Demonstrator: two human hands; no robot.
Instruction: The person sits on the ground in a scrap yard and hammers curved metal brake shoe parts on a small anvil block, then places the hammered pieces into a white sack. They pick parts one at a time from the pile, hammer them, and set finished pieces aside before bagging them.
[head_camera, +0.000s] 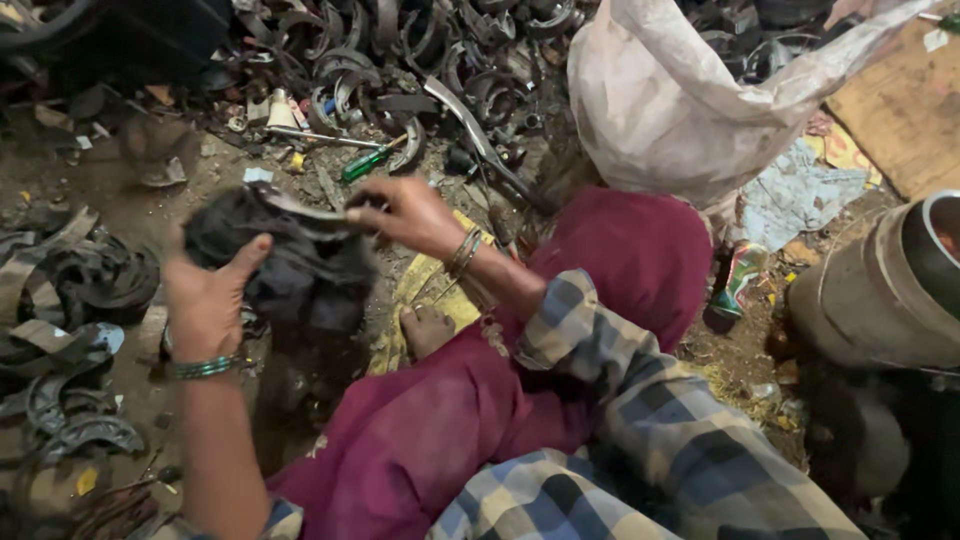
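My left hand (208, 290) grips a dark, dirty lump of rubber and cloth (300, 262) from the left, thumb across its front. My right hand (405, 212) pinches the top edge of the same lump, where a pale strip sticks out. Bangles ring both wrists. The lump is held in the air above my lap, over my maroon-clad legs (420, 430) and my bare foot (428, 328). What my right fingers hold besides the lump's edge is hidden.
A heap of curved dark metal and rubber scraps (400, 60) fills the ground ahead, with a green-handled screwdriver (368, 162) in it. More scraps (70, 330) lie at left. A pale sack (680, 100) stands at upper right, a round drum (890, 290) at right.
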